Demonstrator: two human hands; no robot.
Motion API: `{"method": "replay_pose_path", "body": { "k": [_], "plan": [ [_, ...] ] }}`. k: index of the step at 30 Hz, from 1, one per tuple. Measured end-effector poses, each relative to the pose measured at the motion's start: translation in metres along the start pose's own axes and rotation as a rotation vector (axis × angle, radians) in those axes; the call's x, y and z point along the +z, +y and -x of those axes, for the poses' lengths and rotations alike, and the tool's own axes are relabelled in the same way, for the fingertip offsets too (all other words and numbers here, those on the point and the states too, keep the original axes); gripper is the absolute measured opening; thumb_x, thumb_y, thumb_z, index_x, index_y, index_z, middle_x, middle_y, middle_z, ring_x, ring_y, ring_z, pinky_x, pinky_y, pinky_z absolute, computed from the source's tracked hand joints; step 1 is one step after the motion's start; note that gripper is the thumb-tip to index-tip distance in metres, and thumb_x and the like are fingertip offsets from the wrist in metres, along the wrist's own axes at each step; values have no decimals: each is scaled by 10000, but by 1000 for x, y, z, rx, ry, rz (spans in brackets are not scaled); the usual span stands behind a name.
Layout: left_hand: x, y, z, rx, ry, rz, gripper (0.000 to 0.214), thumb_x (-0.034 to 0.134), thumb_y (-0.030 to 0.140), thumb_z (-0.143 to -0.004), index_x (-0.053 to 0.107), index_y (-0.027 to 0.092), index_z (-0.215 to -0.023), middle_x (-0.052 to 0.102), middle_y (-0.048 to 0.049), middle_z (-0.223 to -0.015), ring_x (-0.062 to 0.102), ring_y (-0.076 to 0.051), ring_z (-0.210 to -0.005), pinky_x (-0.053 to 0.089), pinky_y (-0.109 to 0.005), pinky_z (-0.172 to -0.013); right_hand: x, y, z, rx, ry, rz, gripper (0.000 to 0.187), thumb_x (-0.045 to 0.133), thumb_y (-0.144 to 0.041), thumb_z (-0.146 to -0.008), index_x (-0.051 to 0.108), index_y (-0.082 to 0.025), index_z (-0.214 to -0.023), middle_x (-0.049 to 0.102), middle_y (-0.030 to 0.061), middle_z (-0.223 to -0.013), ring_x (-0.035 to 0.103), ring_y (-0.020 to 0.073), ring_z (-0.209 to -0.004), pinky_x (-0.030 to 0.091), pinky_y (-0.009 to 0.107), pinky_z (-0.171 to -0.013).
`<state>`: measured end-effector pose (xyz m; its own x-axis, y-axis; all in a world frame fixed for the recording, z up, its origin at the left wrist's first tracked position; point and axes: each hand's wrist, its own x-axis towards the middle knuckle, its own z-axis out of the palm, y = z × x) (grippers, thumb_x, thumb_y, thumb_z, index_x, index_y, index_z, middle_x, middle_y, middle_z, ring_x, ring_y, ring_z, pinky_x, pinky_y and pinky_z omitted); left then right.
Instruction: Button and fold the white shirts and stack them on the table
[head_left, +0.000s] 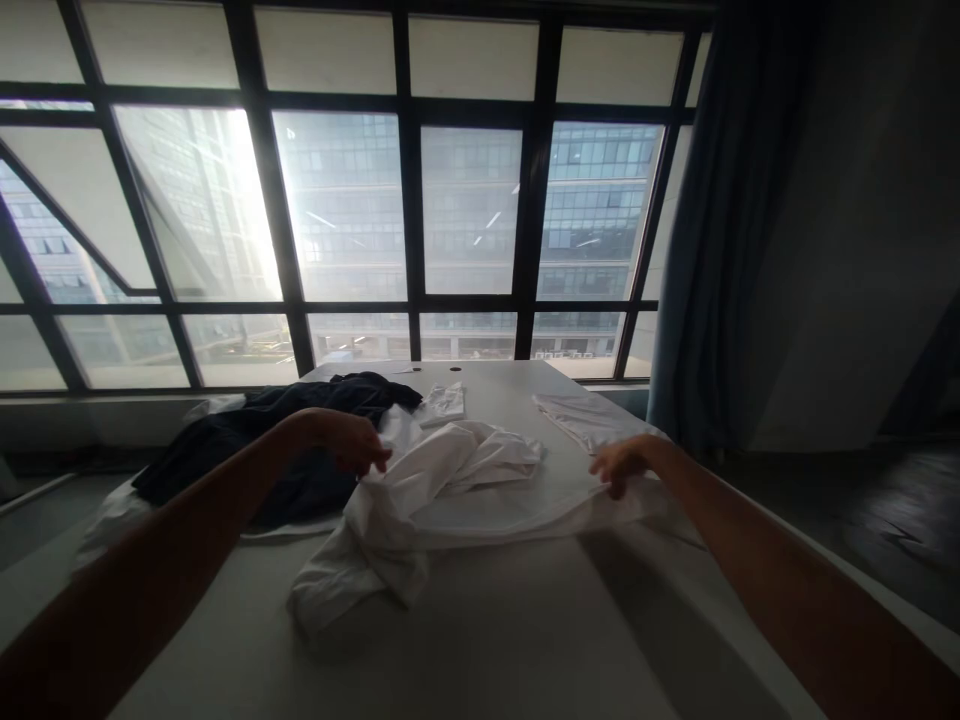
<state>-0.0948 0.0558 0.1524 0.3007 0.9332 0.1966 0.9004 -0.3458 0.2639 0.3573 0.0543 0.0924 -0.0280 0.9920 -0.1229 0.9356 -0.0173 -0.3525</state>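
Note:
A crumpled white garment (442, 465) lies bunched across the middle of the table, one end of it trailing toward me. My left hand (349, 442) is closed on its left part, fingers pinched together beside a dark pile. Off to the right, my right hand (622, 462) grips the garment's edge, and the cloth hangs in a shallow curve between the two hands. The garment's exact kind cannot be made out. Directly beyond my right hand is a flat piece of white cloth (589, 418).
The white table (495, 630) reaches to a framed window (472, 210). Dark navy clothing (262, 425) is heaped on its left side, over more white fabric. A small white cloth (448, 400) lies toward the back. A blue curtain (705, 260) hangs at the right.

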Motion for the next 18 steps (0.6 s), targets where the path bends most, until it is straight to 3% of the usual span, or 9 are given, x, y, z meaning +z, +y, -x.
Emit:
{"method": "replay_pose_path", "body": {
  "k": [2,3,5,8,12,15,18],
  "plan": [
    [7,14,-7,15,-119,-74,668,479,728,-808,721,112,-718,645,-70,-595,590,-181,-609,430,-249,-597,7,-32,-8,-111,-158,-65,588,841,-218,-495,736,-207,-1073,710,113,-1113,674,267,-984,525,339,-835],
    [14,23,-11,16,-124,-113,656,481,712,-817,730,109,-747,678,-92,-667,607,-195,-636,431,-257,-603,13,-51,-13,-207,-158,-117,598,811,-288,-590,695,-207,-1172,666,119,-1221,642,261,-1070,503,324,-883],
    [36,41,-21,42,-45,-167,574,516,643,-836,740,118,-897,722,-135,-878,645,-235,-762,442,-273,-647,35,-92,-21,-366,3,-126,575,768,-373,-694,658,-208,-1234,620,117,-1301,605,255,-1131,466,306,-933],
    [80,56,-35,55,-3,-163,443,648,481,-797,708,126,-1055,702,-173,-1053,644,-273,-913,447,-287,-713,74,-138,-27,-436,196,-103,386,678,-394,-813,693,-174,-1129,712,111,-1064,661,219,-939,478,290,-826],
    [125,47,-38,63,33,-1,243,569,307,-837,717,114,-848,702,-117,-834,620,-209,-775,419,-271,-667,109,-158,-22,-550,425,17,232,709,-388,-790,714,-168,-863,693,86,-924,632,213,-874,437,301,-803],
    [139,36,-30,10,94,225,273,505,290,-835,670,114,-708,629,-36,-655,544,-150,-623,366,-246,-574,119,-161,-15,-549,487,61,265,698,-428,-794,700,-166,-833,679,89,-920,609,224,-906,402,326,-849],
    [145,31,-21,0,179,445,289,506,341,-808,623,123,-658,567,8,-602,494,-127,-589,331,-234,-544,128,-166,-8,-537,537,50,223,636,-376,-841,683,-158,-858,676,103,-954,594,229,-931,392,320,-840]
  ]
}}
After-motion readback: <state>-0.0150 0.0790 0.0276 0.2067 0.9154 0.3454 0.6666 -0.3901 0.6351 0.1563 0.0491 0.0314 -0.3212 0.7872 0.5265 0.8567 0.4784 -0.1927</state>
